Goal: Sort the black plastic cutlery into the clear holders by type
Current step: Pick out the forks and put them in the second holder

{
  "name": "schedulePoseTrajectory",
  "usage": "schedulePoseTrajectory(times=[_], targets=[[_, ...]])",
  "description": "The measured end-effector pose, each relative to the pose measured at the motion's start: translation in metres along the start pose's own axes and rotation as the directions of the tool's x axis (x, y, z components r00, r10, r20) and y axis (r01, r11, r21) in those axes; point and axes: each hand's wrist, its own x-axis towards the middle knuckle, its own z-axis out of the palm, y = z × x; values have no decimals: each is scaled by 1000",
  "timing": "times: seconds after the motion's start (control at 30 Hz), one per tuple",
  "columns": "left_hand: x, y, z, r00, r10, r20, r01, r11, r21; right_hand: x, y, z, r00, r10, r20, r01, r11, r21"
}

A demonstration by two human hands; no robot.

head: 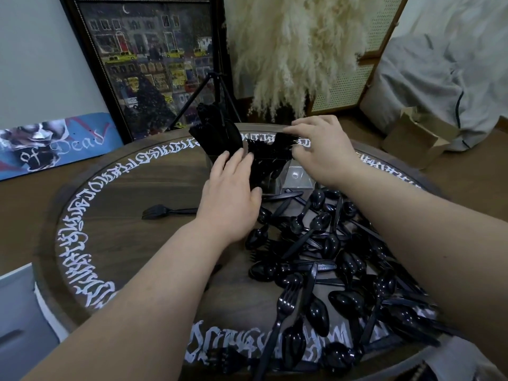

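Our left hand point(233, 193) lies flat, fingers spread, against the clear holders point(298, 176) at the round table's point(132, 188) far edge, while our right hand point(321, 149) pinches fork heads point(270, 145) standing there. Loose cutlery point(324, 259) crowds the right half; one fork point(167, 211) lies alone on the open left.

Glossy black plastic cutlery point(316, 259) on matt dark wood table point(132, 215) w/ clear holders point(298, 177).

black cutlery point(316, 259), clear holders point(298, 176), dark brown table point(132, 199) ringed with white lettering point(79, 229)
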Motion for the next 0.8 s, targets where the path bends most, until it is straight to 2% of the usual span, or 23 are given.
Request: schedulePoseTrajectory(times=[0.17, 0.3, 0.43, 0.57, 0.8], targets=[[1, -2, 1, 1000, 7, 2, -7, 1000, 5, 9, 7, -13, 987, -9, 163, 2, 999, 48], [0, -1, 1, 1000, 6, 5, -6, 1000, 17, 13, 14, -9, 966, 32, 256, -28, 999, -21], [1, 0, 3, 1000, 21, 3, -21, 999, 29, 11, 9, -5, 984, -36, 175, 52, 995, -86], [1, 0, 4, 1000, 22, 0, -22, 999, 29, 1, -4, -7, 996, -71, 62, 71, 997, 0], [0, -2, 3, 999, 39, 16, -40, 999, 20, -14, -6, 0, 999, -29, 44, 28, 999, 26]])
